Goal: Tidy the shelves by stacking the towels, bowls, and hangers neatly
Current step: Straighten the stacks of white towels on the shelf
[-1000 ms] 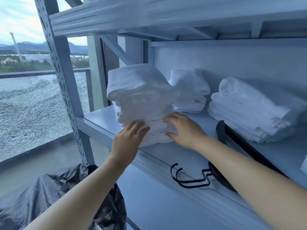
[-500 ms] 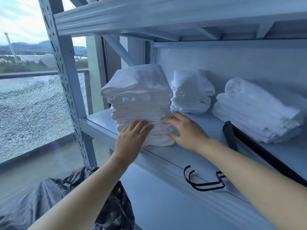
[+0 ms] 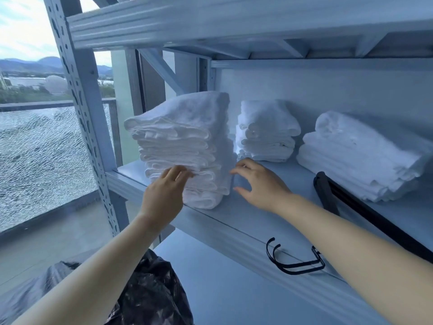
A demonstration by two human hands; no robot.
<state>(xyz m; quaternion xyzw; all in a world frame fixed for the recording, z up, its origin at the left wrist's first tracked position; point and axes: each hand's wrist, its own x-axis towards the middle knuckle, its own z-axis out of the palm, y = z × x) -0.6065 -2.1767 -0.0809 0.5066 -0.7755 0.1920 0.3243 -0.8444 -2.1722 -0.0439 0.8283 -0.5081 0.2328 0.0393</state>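
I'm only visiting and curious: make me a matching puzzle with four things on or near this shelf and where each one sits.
Things
1. tall towel stack
2. small towel stack
3. hangers
4. black bag

Places
A. below the shelf, at the left
B. right side of the shelf, hooks past its front edge
C. front left of the shelf, by the left hand
D. back of the shelf, in the middle

Pairs: 1-C, 2-D, 3-B, 4-A
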